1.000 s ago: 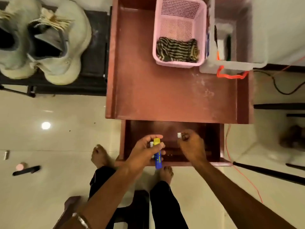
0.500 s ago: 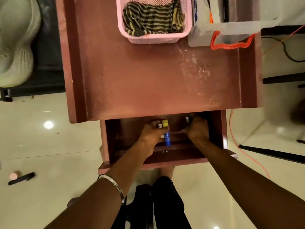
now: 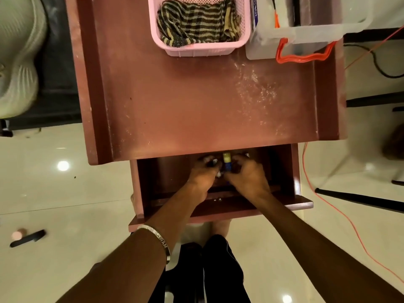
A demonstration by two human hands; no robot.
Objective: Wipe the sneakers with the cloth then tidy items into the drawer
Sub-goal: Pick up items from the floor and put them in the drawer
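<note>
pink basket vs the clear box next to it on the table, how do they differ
The pink basket has perforated, opaque walls; the clear box has smooth see-through ones. The basket holds a striped cloth; the box's contents are hard to make out. The box has an orange handle; no handle shows on the basket. Both sit side by side at the table's far edge.
</note>
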